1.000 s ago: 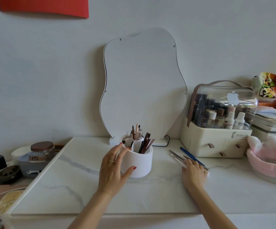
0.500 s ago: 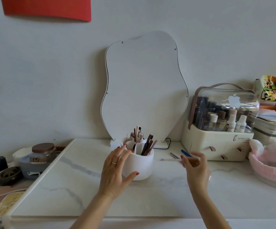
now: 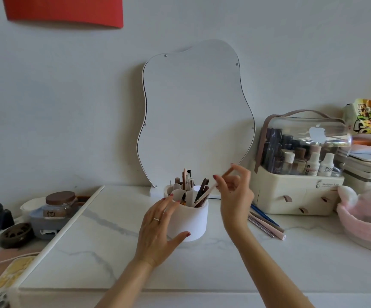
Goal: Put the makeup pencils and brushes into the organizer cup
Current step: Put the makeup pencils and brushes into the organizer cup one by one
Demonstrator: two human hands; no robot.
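Note:
A white organizer cup (image 3: 191, 221) stands mid-table, with several pencils and brushes upright in its compartments. My left hand (image 3: 160, 227) rests against the cup's left wall, fingers spread and thumb at its base. My right hand (image 3: 233, 194) hovers just right of the cup and pinches a pale makeup pencil (image 3: 206, 193), which slants down with its lower end inside the cup's right compartment. Several more pencils (image 3: 265, 223), one of them blue, lie on the marble right of the cup.
A wavy mirror (image 3: 193, 114) leans on the wall behind the cup. A cream cosmetics case (image 3: 295, 196) with a clear lid stands at right, a pink fluffy basket (image 3: 366, 216) beside it. Left of the marble slab are a brown-lidded jar (image 3: 61, 206) and a plug.
My right hand lifted one pencil from the pile on the table and carried it left and up to the cup. My left hand stayed on the cup.

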